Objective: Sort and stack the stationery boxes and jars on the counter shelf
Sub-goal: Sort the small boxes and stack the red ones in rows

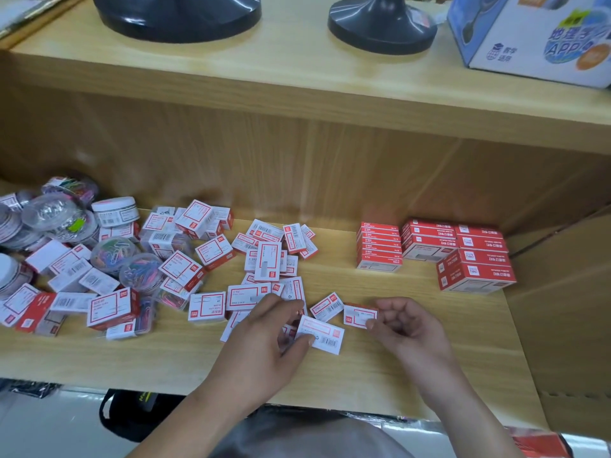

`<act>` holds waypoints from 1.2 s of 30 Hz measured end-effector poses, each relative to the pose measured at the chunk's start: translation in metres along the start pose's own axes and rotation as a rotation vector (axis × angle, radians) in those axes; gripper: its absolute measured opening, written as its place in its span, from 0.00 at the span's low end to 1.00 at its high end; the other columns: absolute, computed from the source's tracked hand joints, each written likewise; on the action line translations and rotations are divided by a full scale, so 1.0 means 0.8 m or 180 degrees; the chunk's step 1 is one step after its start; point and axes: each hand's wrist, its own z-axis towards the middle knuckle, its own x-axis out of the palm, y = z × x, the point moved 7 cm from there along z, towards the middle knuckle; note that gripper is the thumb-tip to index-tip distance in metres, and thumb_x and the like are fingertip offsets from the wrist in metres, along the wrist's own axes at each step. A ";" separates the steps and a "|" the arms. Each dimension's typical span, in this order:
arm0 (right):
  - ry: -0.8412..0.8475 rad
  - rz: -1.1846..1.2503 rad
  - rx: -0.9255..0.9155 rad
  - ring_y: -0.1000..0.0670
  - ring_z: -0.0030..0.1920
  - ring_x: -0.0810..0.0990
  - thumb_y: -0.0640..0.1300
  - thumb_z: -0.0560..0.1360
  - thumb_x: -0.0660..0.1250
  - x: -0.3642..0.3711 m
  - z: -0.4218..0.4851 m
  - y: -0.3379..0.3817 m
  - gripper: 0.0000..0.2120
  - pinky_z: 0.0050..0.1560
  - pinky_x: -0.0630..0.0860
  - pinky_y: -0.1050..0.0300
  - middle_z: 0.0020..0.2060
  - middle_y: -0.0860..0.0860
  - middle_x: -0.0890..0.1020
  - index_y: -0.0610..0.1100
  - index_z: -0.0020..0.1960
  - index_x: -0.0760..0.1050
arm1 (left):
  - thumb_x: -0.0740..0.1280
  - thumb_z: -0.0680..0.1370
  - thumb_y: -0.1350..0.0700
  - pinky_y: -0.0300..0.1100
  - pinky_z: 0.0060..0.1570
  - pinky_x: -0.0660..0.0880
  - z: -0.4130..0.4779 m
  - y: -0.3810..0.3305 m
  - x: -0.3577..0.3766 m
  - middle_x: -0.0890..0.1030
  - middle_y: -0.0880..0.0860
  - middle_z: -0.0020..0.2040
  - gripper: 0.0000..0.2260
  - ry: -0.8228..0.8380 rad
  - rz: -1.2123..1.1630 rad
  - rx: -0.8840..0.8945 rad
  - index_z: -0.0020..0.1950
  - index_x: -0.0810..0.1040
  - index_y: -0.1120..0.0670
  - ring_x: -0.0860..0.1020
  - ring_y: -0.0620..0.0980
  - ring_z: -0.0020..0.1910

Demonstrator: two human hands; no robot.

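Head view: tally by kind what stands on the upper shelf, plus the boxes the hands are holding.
Black round bases: 2
Blue-and-white carton: 1
Small white-and-red boxes held: 2, one in the left hand, one in the right hand
Total: 5
Cut-off clutter at the top-left corner: unclear, not counted

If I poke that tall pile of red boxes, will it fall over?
Probably, if poked near the top: the pile of red boxes is several thin boxes stacked loose, so upper ones would likely slide off. Pushed low, it might just scoot along the smooth wooden shelf.
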 end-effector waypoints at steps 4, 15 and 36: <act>0.0025 -0.0124 -0.0333 0.51 0.38 0.80 0.30 0.72 0.74 0.006 -0.005 0.032 0.12 0.44 0.78 0.65 0.41 0.45 0.86 0.45 0.49 0.83 | 0.74 0.76 0.52 0.34 0.41 0.74 0.016 -0.016 -0.001 0.75 0.40 0.48 0.12 -0.0021 -0.0201 0.0069 0.57 0.79 0.41 0.79 0.42 0.40; 0.0067 0.0421 -0.0168 0.48 0.36 0.82 0.31 0.72 0.74 0.031 -0.009 0.050 0.10 0.38 0.79 0.59 0.40 0.40 0.85 0.40 0.51 0.82 | 0.73 0.78 0.53 0.40 0.40 0.75 0.040 -0.030 0.027 0.82 0.44 0.41 0.02 0.0349 -0.0942 -0.0199 0.49 0.83 0.46 0.81 0.45 0.40; 0.0070 -0.0592 -0.0702 0.48 0.40 0.83 0.36 0.73 0.76 0.031 0.025 0.096 0.07 0.43 0.79 0.62 0.39 0.50 0.87 0.44 0.49 0.85 | 0.76 0.76 0.55 0.39 0.39 0.74 0.086 -0.043 -0.005 0.77 0.45 0.40 0.05 -0.0085 -0.0513 0.0227 0.47 0.82 0.45 0.78 0.47 0.39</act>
